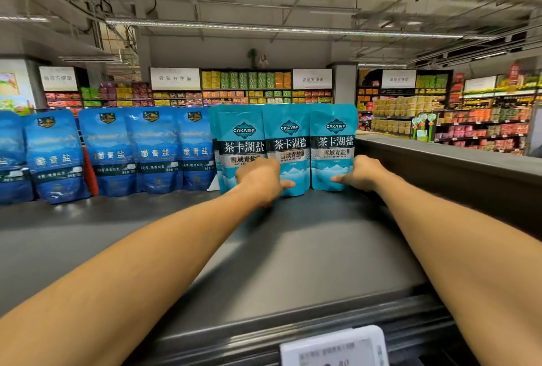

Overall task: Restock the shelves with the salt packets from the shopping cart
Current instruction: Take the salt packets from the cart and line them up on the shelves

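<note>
three salt packets (289,145) stand upright side by side at the shelf's (293,248) back, other pouches (117,148) lined up to their left.

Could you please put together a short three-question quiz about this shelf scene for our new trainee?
1. True or false: the teal salt packets stand upright on the shelf.
2. How many teal salt packets face the front? A) two B) three C) five
3. Which packets stand to the left of the teal ones?

Key
1. True.
2. B: three, with the left hand at the two on the left and the right hand at the right-most one.
3. The dark blue salt packets.
</note>
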The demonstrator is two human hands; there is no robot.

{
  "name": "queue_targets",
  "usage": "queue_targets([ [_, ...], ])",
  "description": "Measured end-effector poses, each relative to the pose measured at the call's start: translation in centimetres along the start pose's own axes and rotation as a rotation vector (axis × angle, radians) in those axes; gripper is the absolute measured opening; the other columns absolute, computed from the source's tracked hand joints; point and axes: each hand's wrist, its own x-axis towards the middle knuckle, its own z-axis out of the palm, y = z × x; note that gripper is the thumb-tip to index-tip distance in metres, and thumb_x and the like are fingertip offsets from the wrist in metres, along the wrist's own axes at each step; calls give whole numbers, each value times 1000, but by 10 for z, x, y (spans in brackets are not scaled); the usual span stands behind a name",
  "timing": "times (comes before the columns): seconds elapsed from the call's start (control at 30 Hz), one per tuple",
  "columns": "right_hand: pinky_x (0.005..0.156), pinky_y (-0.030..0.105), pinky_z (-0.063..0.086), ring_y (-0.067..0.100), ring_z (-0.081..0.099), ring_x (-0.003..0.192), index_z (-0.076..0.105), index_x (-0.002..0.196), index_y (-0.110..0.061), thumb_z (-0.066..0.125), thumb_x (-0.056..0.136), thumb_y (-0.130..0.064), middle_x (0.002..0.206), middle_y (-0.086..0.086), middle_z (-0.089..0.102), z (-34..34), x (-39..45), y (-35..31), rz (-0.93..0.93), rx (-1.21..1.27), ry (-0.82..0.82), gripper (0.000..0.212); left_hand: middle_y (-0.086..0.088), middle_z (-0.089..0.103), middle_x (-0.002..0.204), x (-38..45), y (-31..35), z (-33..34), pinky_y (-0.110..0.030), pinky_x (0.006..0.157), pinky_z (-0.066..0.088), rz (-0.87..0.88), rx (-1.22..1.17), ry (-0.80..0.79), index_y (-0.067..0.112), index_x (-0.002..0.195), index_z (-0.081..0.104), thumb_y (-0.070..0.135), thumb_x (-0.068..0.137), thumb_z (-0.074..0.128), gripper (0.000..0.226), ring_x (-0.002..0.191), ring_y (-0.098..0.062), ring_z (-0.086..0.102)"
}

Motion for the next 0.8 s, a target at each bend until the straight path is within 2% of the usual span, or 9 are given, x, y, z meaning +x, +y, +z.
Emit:
queue_targets([
  [0.1,62,25,45,14,57,82,53,106,-11,75,84,-42,122,9,63,-10,-22,-5,-18,-62,17,44,-1,55,88,-14,-3,-16,-36,67,40,15,59,115,22,88,48,74,86,44,52,90,-27,61],
  [0.17,51,20,34,7,48,69,51,106,-14,72,88,-38,124,10,62,-19,-45,-10,-39,-65,61,37,-1,53,80,-27,-1,-31,-35,65,37,24,16,190,18,73,45,68,90,41,53,77,-26,56],
  [0.23,52,18,35,7,49,75,53,120,-12,71,90,-34,126,8,61,-27,-72,-15,-94,-10,111,42,-3,56,74,-40,6,-50,-36,65,38,42,-78,229,16,64,42,62,94,39,55,71,-27,54],
  [0.33,59,18,44,13,60,93,53,125,-12,69,92,-28,120,8,64,-44,-133,-24,-181,116,205,41,-5,56,76,-72,24,-81,-37,67,38,117,-242,254,13,72,46,57,97,38,51,76,-29,55],
  [0.43,61,23,55,14,72,87,54,124,-13,64,95,-24,111,6,68,-64,-210,-30,-203,281,252,32,-11,65,92,-111,48,-115,-38,71,42,219,-408,295,14,82,54,55,97,38,46,88,-33,61],
  [0.53,59,24,57,14,74,75,58,113,-15,62,97,-22,102,9,72,-79,-292,-24,-241,385,319,18,-12,69,98,-162,80,-137,-39,79,49,323,-714,282,11,91,64,47,96,41,43,95,-31,64],
  [0.63,57,32,57,22,72,68,60,104,-13,62,96,-18,92,13,72,-85,-379,2,-235,446,432,9,-9,65,71,-236,119,-149,-39,63,56,461,-1037,212,17,68,56,39,95,45,37,68,-17,64],
  [0.73,51,29,56,17,71,63,62,98,-15,61,95,-16,85,11,71,-81,-470,46,-184,468,553,3,-21,67,86,-314,159,-143,-48,72,57,584,-1313,39,11,77,58,35,95,47,32,80,-27,67],
  [0.8,48,24,52,14,69,60,63,96,-17,60,95,-15,81,9,71,-72,-531,84,-92,454,643,3,-17,66,81,-367,185,-124,-50,71,55,644,-1442,-81,6,81,59,35,95,49,33,79,-30,67],
])
